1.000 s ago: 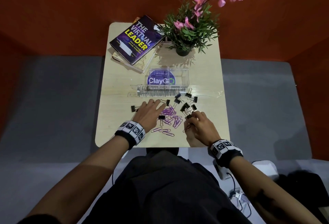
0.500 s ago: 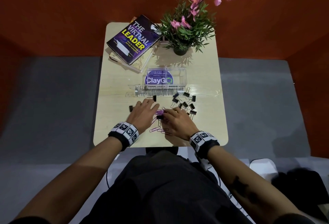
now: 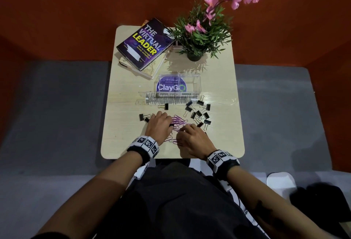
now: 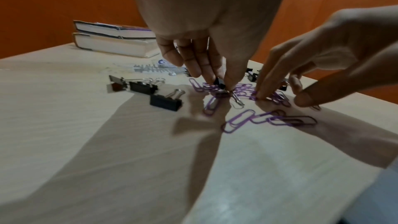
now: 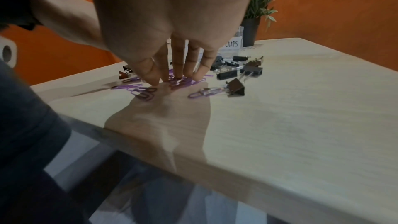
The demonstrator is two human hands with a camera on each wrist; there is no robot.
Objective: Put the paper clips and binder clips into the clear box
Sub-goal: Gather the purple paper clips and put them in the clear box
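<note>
Both hands are down on the pale wooden table (image 3: 121,128) in the lower middle of the head view, working the same heap of purple wire paper clips (image 3: 179,121). The left hand (image 3: 158,125) has its fingers (image 4: 193,67) pointing straight down, tips drawn together in a pinch on one small black binder clip (image 4: 219,83) lying among the purple ones; whether it has left the table I cannot tell. The right hand (image 3: 193,140) holds nothing: its fingers (image 5: 178,67) are long and nearly straight, tips pressed onto the clips as if to rake them together.

The heap lies directly under and just above both sets of fingertips in the head view. Most of the scattered black metal binder clips (image 3: 199,113) lie to the right of the heap, nearer the right hand; a few more sit at the left hand's outer edge.

The clear plastic box (image 3: 179,85), with a purple round sticker and hand-lettered labels for two compartments, stands above the heap, straight ahead of the fingers, its long axis running left to right across the frame. It looks empty so far, as far as the clear walls let me judge. Both hands are about equally near it; the carry would go straight upward in the frame.
</note>
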